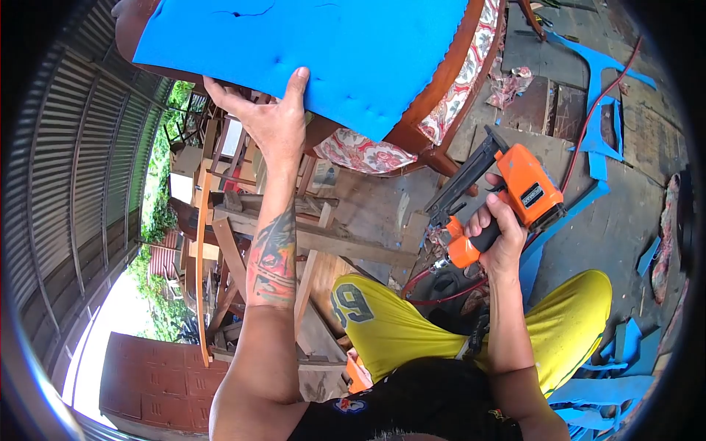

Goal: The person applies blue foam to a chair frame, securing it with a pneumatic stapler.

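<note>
A blue foam sheet [316, 59] covers a wooden chair [423, 110] at the top of the view. Its surface has a tear and several small dimples, and its right edge is ragged. My left hand [272, 121] grips the sheet's near edge, thumb on top and fingers partly hidden below. Floral fabric [368, 151] shows on the chair under the foam. In my right hand [501, 235] is an orange and black air staple gun [531, 187], held by its grip, apart from the foam. Its dark magazine points up and left toward the chair.
A red air hose [599, 95] runs across the wooden floor. Blue foam offcuts [596, 140] lie at the right, with more at the lower right. Wooden frame pieces [316, 235] are stacked below my left arm. A corrugated metal wall [73, 162] stands left.
</note>
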